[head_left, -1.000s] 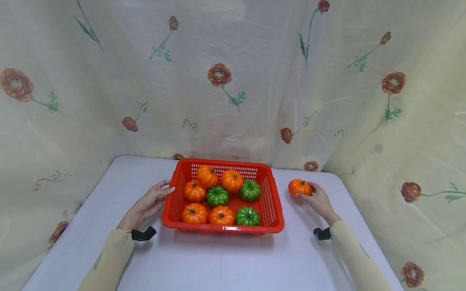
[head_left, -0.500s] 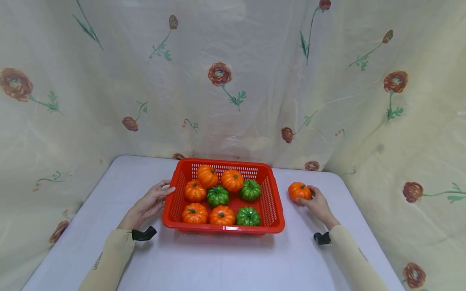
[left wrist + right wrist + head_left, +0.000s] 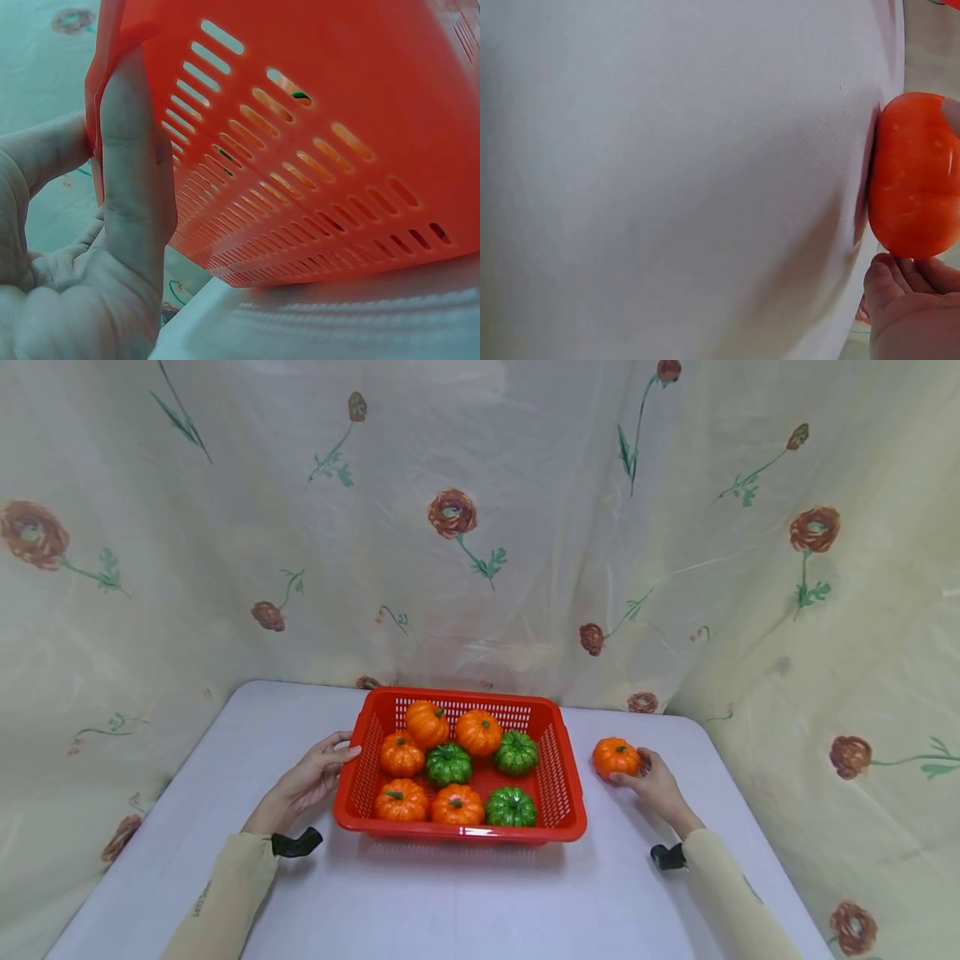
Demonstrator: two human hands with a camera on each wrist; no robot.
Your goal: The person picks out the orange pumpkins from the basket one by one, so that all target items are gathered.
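Observation:
My left hand [image 3: 313,775] grips the left rim of a red plastic basket [image 3: 567,777], thumb and fingers on either side of the edge. Close up in the left wrist view are the basket's slotted wall [image 3: 360,82] and the hand [image 3: 97,255]. Inside the basket lie several small pumpkins, some orange [image 3: 457,805] and some green [image 3: 511,807]. To its right, my right hand [image 3: 660,789] holds a small orange pumpkin [image 3: 615,757] between thumb and fingers. The right wrist view has this pumpkin [image 3: 915,176] right at the tabletop, with fingers [image 3: 907,289] at its lower side.
A white cloth covers the table [image 3: 450,902]. Behind and along both sides hangs a pale curtain [image 3: 510,460] printed with reddish flowers. A black strap with a small camera [image 3: 296,842] sits on the left wrist, and another [image 3: 667,857] on the right.
The orange pumpkin in my right hand has shifted slightly toward me, down in the head view. My left hand and the basket have stayed in place.

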